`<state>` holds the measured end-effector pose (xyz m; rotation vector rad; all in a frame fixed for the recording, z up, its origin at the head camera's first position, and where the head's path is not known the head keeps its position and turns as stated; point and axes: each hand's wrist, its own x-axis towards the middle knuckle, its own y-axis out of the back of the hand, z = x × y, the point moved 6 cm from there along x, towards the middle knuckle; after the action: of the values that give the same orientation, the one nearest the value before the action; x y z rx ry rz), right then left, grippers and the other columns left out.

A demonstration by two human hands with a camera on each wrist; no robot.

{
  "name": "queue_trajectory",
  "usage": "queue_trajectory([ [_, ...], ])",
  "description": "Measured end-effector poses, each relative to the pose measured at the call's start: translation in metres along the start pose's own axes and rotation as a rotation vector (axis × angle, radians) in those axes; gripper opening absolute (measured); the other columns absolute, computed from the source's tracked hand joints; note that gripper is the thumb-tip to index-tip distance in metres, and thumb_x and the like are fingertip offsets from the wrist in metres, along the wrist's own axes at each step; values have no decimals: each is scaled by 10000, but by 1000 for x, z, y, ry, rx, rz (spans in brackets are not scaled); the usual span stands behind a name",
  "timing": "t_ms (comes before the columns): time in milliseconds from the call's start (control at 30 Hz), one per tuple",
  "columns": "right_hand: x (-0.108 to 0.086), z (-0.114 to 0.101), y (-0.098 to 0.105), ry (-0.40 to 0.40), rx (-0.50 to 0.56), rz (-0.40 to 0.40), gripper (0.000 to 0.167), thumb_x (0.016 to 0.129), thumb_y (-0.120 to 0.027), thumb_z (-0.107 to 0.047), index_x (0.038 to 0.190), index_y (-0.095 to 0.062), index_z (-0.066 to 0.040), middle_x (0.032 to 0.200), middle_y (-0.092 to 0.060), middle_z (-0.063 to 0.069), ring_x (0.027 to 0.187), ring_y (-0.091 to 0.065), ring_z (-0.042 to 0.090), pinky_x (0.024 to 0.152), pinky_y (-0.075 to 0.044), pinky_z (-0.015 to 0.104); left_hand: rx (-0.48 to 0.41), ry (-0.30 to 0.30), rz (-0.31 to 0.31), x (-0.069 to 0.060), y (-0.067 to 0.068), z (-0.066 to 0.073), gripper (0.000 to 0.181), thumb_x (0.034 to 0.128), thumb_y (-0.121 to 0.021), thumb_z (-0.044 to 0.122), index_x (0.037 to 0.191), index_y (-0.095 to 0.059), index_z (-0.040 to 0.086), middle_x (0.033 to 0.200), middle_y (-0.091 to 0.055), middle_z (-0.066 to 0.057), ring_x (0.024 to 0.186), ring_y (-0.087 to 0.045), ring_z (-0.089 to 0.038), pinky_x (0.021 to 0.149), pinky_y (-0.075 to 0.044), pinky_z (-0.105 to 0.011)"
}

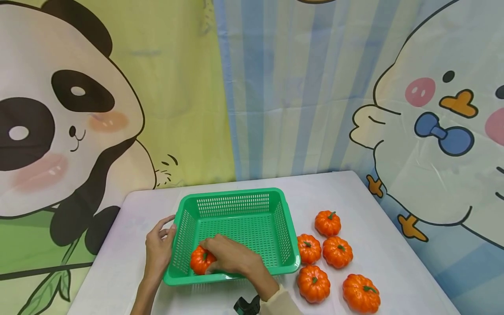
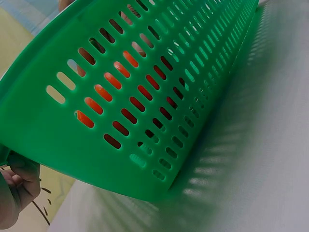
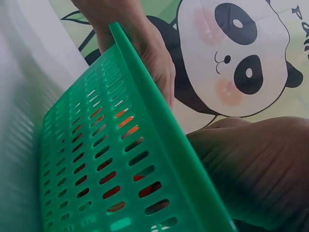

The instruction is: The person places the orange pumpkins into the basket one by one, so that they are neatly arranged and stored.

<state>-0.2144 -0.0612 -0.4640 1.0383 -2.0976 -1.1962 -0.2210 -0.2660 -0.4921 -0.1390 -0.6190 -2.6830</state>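
A green plastic basket (image 1: 236,193) with slotted walls stands on the white table. At its left side my left hand (image 1: 157,251) grips the rim, and the left wrist view shows curled fingers (image 2: 28,180) at the rim. My right hand (image 1: 234,258) reaches over the near wall into the basket. It holds a small orange pumpkin (image 1: 199,262) with a green stem in the near left corner, fingers on top and thumb on the near side. Through the slots, orange of the pumpkin (image 2: 112,81) shows in the left wrist view. The pumpkin's underside is hidden.
Right of the basket lie several more orange pumpkins (image 1: 337,252), one of them (image 1: 309,249) close against the basket's right wall. A dark device (image 1: 248,305) is at my right wrist. Behind the table hangs a printed curtain (image 1: 275,109).
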Motion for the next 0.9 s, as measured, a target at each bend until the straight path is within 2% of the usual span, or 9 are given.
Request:
queue_trajectory([
  [300,3,0,-1,6,25,-6,373,844,-958,-195,1146,-748,-133,938,-721,-96,756,-550,-21,704,-466,95,-7,-5,2,1,-1,-2,364,1128,-598,157,1469,-649,40,922,-784,-267,562,-701,-64,535,-548,-248],
  [533,8,0,-5,12,21,-8,380,826,-971,-197,1128,-749,-131,929,-724,-98,750,-552,-25,706,-464,92,-10,-1,-1,0,0,-5,369,1132,-594,170,1474,-646,41,934,-787,-266,569,-709,-59,541,-557,-249],
  [900,11,-3,-7,36,-15,-6,388,816,-979,-204,1120,-747,-135,945,-740,-90,756,-555,-31,718,-456,84,-9,-17,13,0,0,-1,359,1129,-600,158,1461,-655,35,902,-778,-264,548,-699,-51,539,-549,-238],
])
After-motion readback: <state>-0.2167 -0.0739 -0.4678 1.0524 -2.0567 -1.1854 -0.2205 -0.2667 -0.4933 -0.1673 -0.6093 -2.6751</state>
